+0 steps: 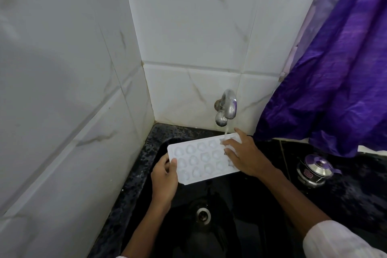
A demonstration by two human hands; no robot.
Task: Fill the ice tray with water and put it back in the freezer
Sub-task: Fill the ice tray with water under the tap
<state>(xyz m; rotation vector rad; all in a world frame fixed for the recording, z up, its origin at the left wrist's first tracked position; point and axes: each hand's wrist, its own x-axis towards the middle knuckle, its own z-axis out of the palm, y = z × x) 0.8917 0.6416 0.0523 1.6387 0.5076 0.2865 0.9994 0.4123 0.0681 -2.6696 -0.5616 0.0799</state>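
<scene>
Holding the white ice tray (201,157) up over the black sink (240,205), well above the drain (202,214). Pinched at its near-left short end by the left grip (165,176), thumb on the top face, fingers curled beneath. Covered at the far-right end by the right grip (243,153), laid flat with fingers straight and spread, curled round nothing visible. Lying with the long axis from near left to far right, placing only the far-right corner under the tap (227,107). Catching the stream of water (226,132) there, right beside the right fingertips (225,142). Seemingly wet in the cups, though hard to tell how full. Probably mid-fill: next, likely sliding the tray along its own long axis, toward the far right, to bring the near-left cups under the stream. Better steered by the left grip, the only one truly holding. Worth keeping level to avoid spilling. Off to the right on the dark surface (356,195), a lidded steel pot (316,170), well apart.
</scene>
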